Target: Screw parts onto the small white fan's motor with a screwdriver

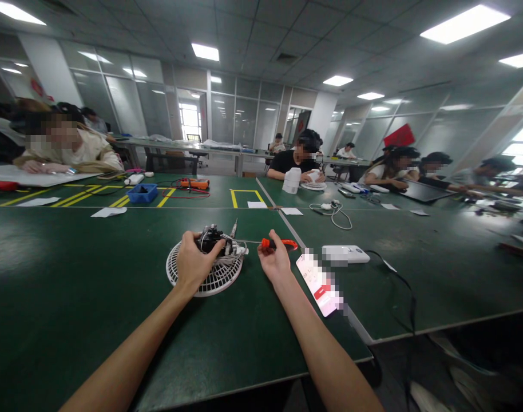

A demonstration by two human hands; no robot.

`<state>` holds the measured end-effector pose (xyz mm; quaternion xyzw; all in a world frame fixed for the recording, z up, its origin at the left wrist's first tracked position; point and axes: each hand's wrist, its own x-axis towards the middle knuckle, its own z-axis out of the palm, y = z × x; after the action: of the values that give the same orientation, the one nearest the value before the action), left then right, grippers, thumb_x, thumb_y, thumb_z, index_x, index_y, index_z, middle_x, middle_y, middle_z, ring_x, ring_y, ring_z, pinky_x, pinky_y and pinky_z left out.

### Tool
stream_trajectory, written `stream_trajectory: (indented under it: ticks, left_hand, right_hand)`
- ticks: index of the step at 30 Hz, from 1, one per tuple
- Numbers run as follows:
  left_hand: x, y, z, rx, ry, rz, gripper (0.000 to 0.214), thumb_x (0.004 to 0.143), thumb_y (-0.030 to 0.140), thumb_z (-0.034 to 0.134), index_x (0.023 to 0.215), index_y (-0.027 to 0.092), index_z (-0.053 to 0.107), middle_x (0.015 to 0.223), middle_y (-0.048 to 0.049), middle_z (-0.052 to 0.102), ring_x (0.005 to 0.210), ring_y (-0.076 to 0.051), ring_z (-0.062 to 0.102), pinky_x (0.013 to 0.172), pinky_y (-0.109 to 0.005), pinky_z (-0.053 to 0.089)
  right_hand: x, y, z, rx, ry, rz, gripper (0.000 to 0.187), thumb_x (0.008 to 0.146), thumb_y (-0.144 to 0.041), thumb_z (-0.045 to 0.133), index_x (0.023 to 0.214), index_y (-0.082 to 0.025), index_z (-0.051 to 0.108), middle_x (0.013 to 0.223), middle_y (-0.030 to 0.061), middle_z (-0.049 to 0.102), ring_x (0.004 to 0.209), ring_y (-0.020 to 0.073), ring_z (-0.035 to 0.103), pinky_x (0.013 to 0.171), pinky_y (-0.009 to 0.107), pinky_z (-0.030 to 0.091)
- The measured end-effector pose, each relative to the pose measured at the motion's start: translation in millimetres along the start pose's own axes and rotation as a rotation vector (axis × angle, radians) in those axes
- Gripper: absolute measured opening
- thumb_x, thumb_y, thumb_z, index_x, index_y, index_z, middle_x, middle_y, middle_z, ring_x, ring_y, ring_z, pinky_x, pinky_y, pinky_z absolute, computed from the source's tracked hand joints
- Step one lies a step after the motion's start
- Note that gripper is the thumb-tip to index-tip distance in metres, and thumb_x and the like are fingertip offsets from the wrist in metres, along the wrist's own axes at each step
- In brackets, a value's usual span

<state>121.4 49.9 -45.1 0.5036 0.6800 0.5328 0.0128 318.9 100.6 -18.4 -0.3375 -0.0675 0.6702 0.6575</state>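
A white round fan grille [210,276] lies flat on the green table [94,274]. On top of it sits a small black fan motor [212,239] with white wires. My left hand [195,260] is closed round the motor and rests on the grille. My right hand [274,258] is closed on an orange-handled tool [281,244], held just right of the grille. A small screwdriver [234,228] lies behind the motor.
A phone [320,284] and a white power bank [345,254] with a black cable lie right of my right hand. A blue tray [142,193], an orange meter [194,183] and paper slips sit farther back. Several people work at the far tables.
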Motion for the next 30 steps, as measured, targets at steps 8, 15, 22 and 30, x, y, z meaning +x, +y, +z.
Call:
stream_trajectory:
  ticks: [8, 15, 22, 30]
  left_hand:
    - [-0.2, 1.9, -1.4, 0.0, -0.011, -0.02, 0.059, 0.073, 0.068, 0.074, 0.104, 0.021, 0.056, 0.101, -0.0075, 0.064, 0.09, -0.026, 0.065, 0.084, -0.045, 0.053]
    - [0.1, 1.9, -0.6, -0.004, -0.009, -0.024, 0.059, 0.073, 0.066, 0.075, 0.105, 0.02, 0.055, 0.1, -0.0068, 0.064, 0.09, -0.026, 0.065, 0.086, -0.046, 0.054]
    - [-0.1, 1.3, 0.0, 0.003, -0.01, -0.013, 0.055, 0.075, 0.063, 0.075, 0.105, 0.02, 0.055, 0.101, -0.007, 0.063, 0.092, -0.027, 0.065, 0.088, -0.048, 0.054]
    - [-0.5, 2.8, -1.2, 0.006, -0.007, 0.007, 0.051, 0.077, 0.059, 0.074, 0.104, 0.021, 0.054, 0.102, -0.0066, 0.062, 0.094, -0.027, 0.065, 0.089, -0.048, 0.055]
  right_hand:
    - [3.6, 1.9, -4.0, 0.002, -0.05, -0.063, 0.025, 0.078, -0.011, 0.082, 0.082, -0.022, 0.06, 0.07, -0.0034, 0.07, 0.065, 0.011, 0.071, 0.065, 0.021, 0.062]
    - [7.4, 0.4, -5.8, -0.04, -0.059, -0.094, 0.033, 0.07, -0.01, 0.088, 0.081, -0.022, 0.059, 0.067, -0.0044, 0.069, 0.061, 0.0108, 0.069, 0.061, 0.02, 0.06]
    - [3.4, 0.3, -2.6, -0.032, -0.06, -0.088, 0.027, 0.074, -0.021, 0.087, 0.083, -0.022, 0.062, 0.065, -0.0052, 0.066, 0.058, 0.0107, 0.067, 0.058, 0.02, 0.059]
    - [5.7, 0.8, -3.5, -0.019, -0.08, -0.128, 0.035, 0.068, -0.012, 0.091, 0.079, -0.02, 0.059, 0.071, -0.0048, 0.068, 0.062, 0.0092, 0.067, 0.06, 0.018, 0.059]
